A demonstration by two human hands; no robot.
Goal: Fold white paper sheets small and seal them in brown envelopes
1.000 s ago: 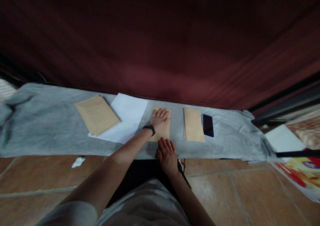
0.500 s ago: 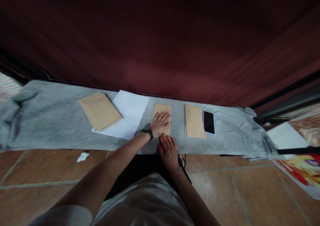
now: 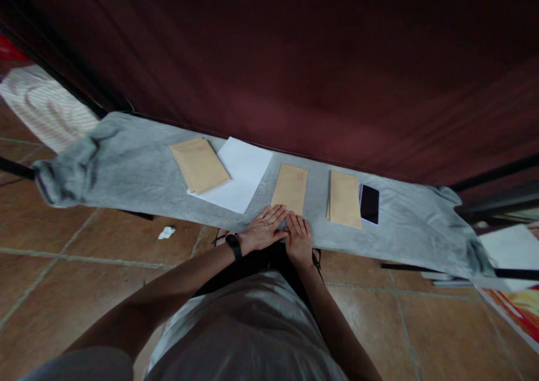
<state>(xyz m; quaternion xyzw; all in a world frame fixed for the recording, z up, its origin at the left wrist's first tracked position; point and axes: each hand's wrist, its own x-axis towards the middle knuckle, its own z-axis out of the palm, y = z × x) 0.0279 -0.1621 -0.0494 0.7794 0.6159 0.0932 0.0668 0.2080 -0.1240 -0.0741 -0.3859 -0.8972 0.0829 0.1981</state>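
Observation:
A tan paper envelope (image 3: pixel 290 186) with a small reddish mark near its top right lies flat in front of me. My left hand (image 3: pixel 265 227), below a black wristband, rests flat with outstretched fingers over the envelope's lower left edge. Beside it my right hand (image 3: pixel 299 239) lies flat, fingertips on the lower right edge. The two hands nearly meet; the envelope's near edge is hidden under them. Neither hand grips anything.
A grey cloth (image 3: pixel 138 170) covers the narrow bench. Left of me, stacked tan envelopes (image 3: pixel 200 166) overlap white paper (image 3: pixel 244 170). On the right lie more envelopes (image 3: pixel 344 198) beside a dark-screened phone (image 3: pixel 369 203). A dark red curtain (image 3: pixel 269 89) hangs behind the bench.
My left hand has slid from the middle of the envelope down to its near edge, baring the reddish mark. My right hand stays at that edge. The view has shifted and tilted.

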